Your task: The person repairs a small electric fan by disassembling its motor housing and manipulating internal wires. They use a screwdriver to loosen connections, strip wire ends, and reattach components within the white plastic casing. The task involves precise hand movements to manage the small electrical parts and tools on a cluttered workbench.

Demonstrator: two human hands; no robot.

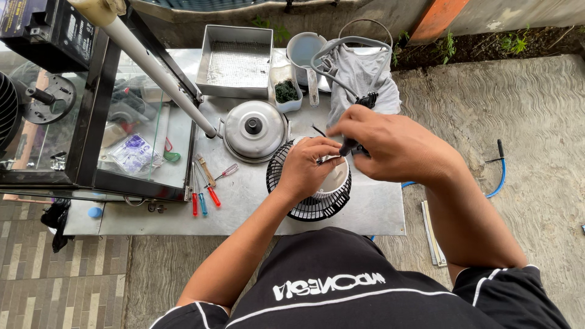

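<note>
Both hands work together: left hand steadies the black fan grille on the table, while right hand grips a dark-handled tool, best kept upright.

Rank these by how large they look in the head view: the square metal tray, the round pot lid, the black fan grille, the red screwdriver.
1. Fan grille, though hands hide part of it and it is nearer the camera.
2. Tray and pot lid: too alike to rank.
3. Red screwdriver, clearly smallest.
</note>
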